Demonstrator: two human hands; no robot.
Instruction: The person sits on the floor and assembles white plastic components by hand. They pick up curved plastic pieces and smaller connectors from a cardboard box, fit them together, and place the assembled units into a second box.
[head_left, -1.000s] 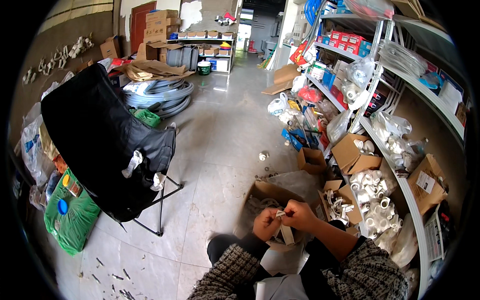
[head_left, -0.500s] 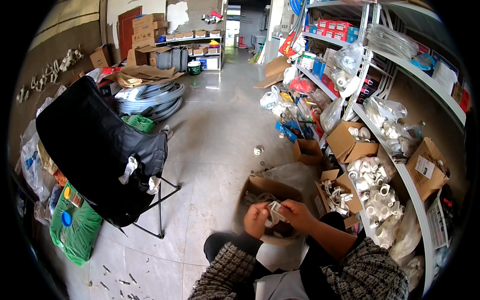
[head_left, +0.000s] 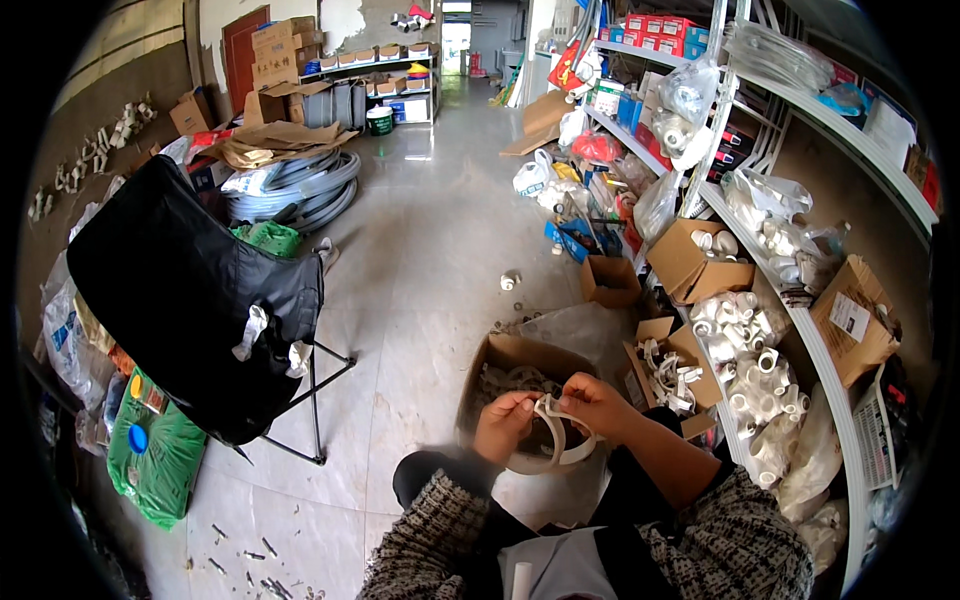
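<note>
Both of my hands are raised over an open cardboard box between my knees. My left hand pinches one end of a white plastic pipe clamp, thumb against fingers. At the clamp's upper end, my right hand has its fingertips closed on it too. The clamp's curved bands hang down in an open ring over the box. Inside the box lie more pale plastic pieces, partly hidden by my hands.
Right of the box stands a smaller carton of white fittings, beside metal shelving with bagged white fittings. A black folding chair stands at left. Small metal pieces and a white fitting lie on the floor.
My hands have shifted slightly, and the clamp now hangs with its ring spread wider and more visible. The whole view has tilted a little.
</note>
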